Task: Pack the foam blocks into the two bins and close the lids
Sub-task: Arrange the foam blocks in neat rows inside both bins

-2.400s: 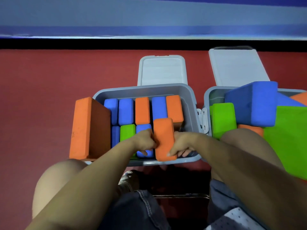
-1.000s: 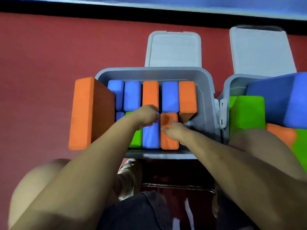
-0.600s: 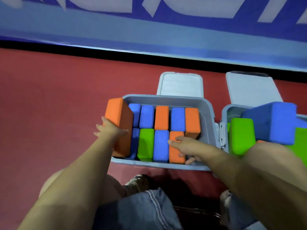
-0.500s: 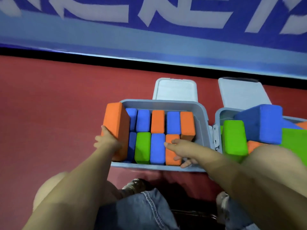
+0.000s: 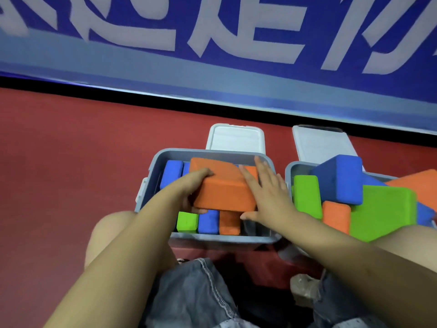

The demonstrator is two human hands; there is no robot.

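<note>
Status: left bin point(image 5: 272, 239) nearly full. We see blue, green and orange small blocks standing in rows inside it. We're laying the big orange block point(image 5: 222, 188) flat across the top of them. Left hand point(image 5: 192, 189) grips its left end, fingers curled over the top and thumb under the near edge. Right hand point(image 5: 264, 192) is flat, fingers straight, pressing against its right side.

Right bin point(image 5: 289, 171) is overfilled: green block point(image 5: 307, 196), big blue block point(image 5: 340, 178), larger green slab point(image 5: 383, 211) and orange pieces are heaped above the rim, not seated.

Both lids, left lid point(image 5: 235, 138) and right lid point(image 5: 322, 144), lie open behind the bins. Neither is closed.

Left to do, our read: seat the orange block, repack the right heap, close both lids.

Clearance: the orange block sits above the left rim, so that lid likely won't shut unless it presses down. There's a small gap at the near-right corner of the left bin. The bins stand just beside each other; open red floor point(image 5: 71, 162) lies to the left.
</note>
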